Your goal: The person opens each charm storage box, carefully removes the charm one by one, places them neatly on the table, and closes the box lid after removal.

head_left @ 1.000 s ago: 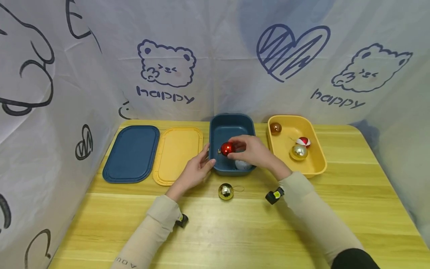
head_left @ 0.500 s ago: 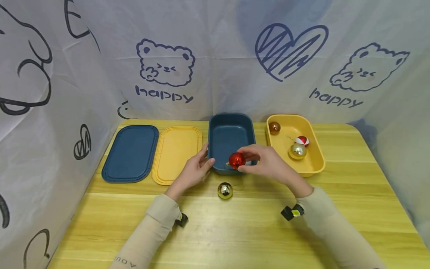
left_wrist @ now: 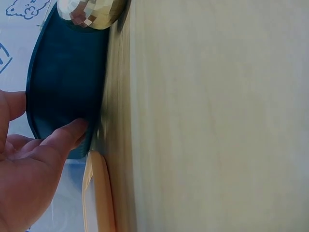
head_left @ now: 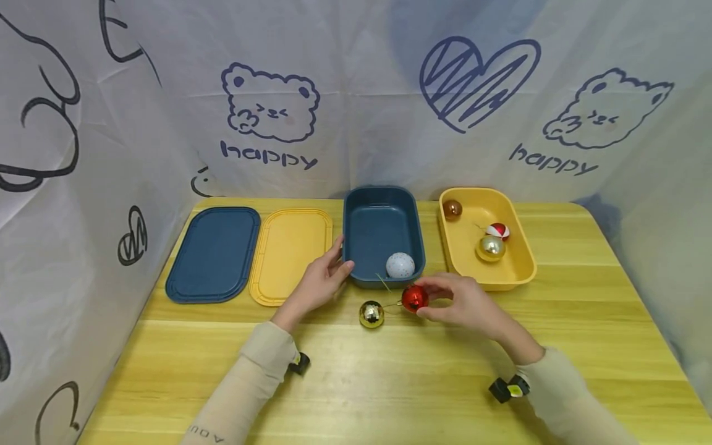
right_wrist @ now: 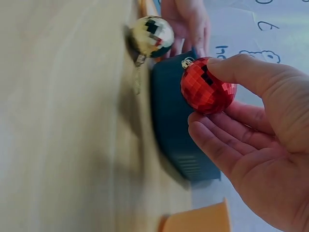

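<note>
My right hand (head_left: pixel 464 306) pinches a shiny red faceted Christmas bauble (head_left: pixel 415 298) between thumb and fingertips, just in front of the dark blue box (head_left: pixel 384 283). In the right wrist view the bauble's metal cap (right_wrist: pixel 187 62) points away from the palm. My left hand (head_left: pixel 319 281) rests against the box's left side near its front corner, with fairly straight fingers; the left wrist view shows its thumb (left_wrist: pixel 72 133) touching the wall. Inside the box lies a white speckled ball (head_left: pixel 400 266). A gold faceted bauble (head_left: pixel 371 314) with a string lies on the table before the box.
A yellow box (head_left: pixel 464 259) at the right holds a brown bauble (head_left: pixel 452 210), a red-and-white one (head_left: pixel 497 231) and a pale gold one (head_left: pixel 491 249). A blue lid (head_left: pixel 214 254) and a yellow lid (head_left: pixel 292 253) lie flat at the left. A printed cloth (head_left: pixel 378 123) hangs behind.
My right hand has lifted the red bauble out of the blue box and brought it over the front edge, towards me and rightward. The white ball is now uncovered. My left hand stays put.
</note>
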A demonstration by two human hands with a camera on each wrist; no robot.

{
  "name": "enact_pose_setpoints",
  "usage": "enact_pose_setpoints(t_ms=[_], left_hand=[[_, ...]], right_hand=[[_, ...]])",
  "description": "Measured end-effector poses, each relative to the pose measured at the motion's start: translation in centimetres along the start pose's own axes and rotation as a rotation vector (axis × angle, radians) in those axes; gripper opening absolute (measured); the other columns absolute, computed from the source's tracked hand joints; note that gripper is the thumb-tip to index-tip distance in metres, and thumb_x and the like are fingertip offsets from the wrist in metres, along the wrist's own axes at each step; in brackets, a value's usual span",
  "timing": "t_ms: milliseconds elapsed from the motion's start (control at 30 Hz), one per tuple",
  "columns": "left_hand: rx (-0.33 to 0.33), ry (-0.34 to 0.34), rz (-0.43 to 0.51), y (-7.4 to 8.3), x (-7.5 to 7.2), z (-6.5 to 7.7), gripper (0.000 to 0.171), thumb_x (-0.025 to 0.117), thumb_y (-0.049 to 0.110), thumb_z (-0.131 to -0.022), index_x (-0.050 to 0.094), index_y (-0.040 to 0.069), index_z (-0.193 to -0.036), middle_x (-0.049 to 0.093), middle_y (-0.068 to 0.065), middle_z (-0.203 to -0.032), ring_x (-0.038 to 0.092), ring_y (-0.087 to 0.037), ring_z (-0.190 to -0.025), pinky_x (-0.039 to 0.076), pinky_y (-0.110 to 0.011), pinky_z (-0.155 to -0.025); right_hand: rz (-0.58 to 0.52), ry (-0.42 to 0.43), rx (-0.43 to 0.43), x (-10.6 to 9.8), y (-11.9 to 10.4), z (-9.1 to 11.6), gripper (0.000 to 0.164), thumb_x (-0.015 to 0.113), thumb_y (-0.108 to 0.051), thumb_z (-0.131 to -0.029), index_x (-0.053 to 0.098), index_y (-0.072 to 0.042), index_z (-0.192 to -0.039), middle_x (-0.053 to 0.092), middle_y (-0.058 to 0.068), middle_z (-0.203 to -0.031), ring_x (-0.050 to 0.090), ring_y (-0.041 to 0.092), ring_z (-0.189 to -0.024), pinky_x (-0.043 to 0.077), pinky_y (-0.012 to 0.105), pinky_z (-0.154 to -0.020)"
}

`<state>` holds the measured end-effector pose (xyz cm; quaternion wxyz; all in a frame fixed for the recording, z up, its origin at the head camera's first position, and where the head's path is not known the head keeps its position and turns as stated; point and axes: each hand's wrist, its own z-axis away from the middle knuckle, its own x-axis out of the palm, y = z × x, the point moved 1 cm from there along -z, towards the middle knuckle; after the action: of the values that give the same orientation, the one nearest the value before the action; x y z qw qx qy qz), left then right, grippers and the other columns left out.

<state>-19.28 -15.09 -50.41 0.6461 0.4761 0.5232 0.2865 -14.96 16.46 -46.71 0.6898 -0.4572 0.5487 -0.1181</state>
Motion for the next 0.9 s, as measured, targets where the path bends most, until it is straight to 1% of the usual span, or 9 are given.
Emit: enact_pose_setpoints(t_ms=[133,233,333,433,567,700,900], left_hand=[[0.006,0.001,0.008,0.0,0.0,0.0,0.073,0.058,0.026,-0.11,0.019,0.011,-0.17,0.036,-0.024,-0.166,0.053,-0.035,-0.144,0.049,-0.044,-0.114],[0.014,0.001,0.013,0.0,0.1,-0.1,0.073,0.058,0.026,-0.11,0.019,0.011,-0.17,0.036,-0.024,-0.166,0.054,-0.035,-0.144,0.049,-0.044,-0.114],[0.017,0.001,0.011,0.0,0.1,-0.1,0.072,0.058,0.026,-0.11,0.02,0.01,-0.17,0.036,-0.024,-0.166,0.054,-0.035,-0.144,0.049,-0.045,-0.115],[0.017,0.002,0.001,-0.1,0.0,-0.1,0.072,0.058,0.026,-0.11,0.02,0.011,-0.17,0.036,-0.024,-0.166,0.053,-0.035,-0.144,0.048,-0.045,-0.115],[0.015,0.002,-0.01,-0.2,0.0,-0.2,0.072,0.058,0.027,-0.111,0.019,0.011,-0.17,0.035,-0.024,-0.167,0.052,-0.034,-0.145,0.047,-0.045,-0.116],[0.014,0.002,-0.016,-0.3,0.0,-0.2,0.072,0.058,0.027,-0.111,0.019,0.012,-0.17,0.035,-0.024,-0.167,0.053,-0.035,-0.145,0.047,-0.045,-0.117],[0.01,0.002,-0.002,-0.2,0.0,-0.2,0.072,0.058,0.025,-0.11,0.02,0.011,-0.17,0.035,-0.024,-0.166,0.053,-0.035,-0.144,0.048,-0.045,-0.116]], right_hand=[[0.03,-0.007,0.01,0.4,0.6,0.8,0.046,0.089,-0.021,-0.086,0.074,-0.011,-0.128,0.076,0.004,-0.123,0.074,0.018,-0.105,0.063,0.042,-0.094],[0.037,-0.021,0.011,0.6,1.0,1.3,0.047,0.09,-0.021,-0.086,0.073,-0.01,-0.128,0.075,0.004,-0.123,0.075,0.018,-0.105,0.063,0.039,-0.093],[0.029,-0.035,0.01,0.8,1.4,1.7,0.047,0.09,-0.021,-0.086,0.073,-0.009,-0.128,0.075,0.004,-0.122,0.075,0.018,-0.105,0.063,0.037,-0.092],[0.008,-0.046,0.017,0.9,1.8,2.1,0.047,0.089,-0.021,-0.086,0.073,-0.008,-0.128,0.075,0.005,-0.12,0.075,0.018,-0.105,0.063,0.037,-0.092],[-0.013,-0.045,0.037,1.0,2.4,2.5,0.046,0.089,-0.02,-0.087,0.072,-0.007,-0.128,0.075,0.006,-0.121,0.074,0.018,-0.106,0.063,0.037,-0.093],[-0.006,-0.039,0.057,1.1,2.9,2.7,0.047,0.088,-0.022,-0.087,0.072,-0.007,-0.129,0.075,0.006,-0.122,0.074,0.017,-0.105,0.063,0.035,-0.092],[-0.004,-0.029,0.061,1.2,3.3,2.8,0.048,0.088,-0.024,-0.088,0.072,-0.006,-0.129,0.075,0.008,-0.122,0.074,0.018,-0.105,0.063,0.034,-0.091]])
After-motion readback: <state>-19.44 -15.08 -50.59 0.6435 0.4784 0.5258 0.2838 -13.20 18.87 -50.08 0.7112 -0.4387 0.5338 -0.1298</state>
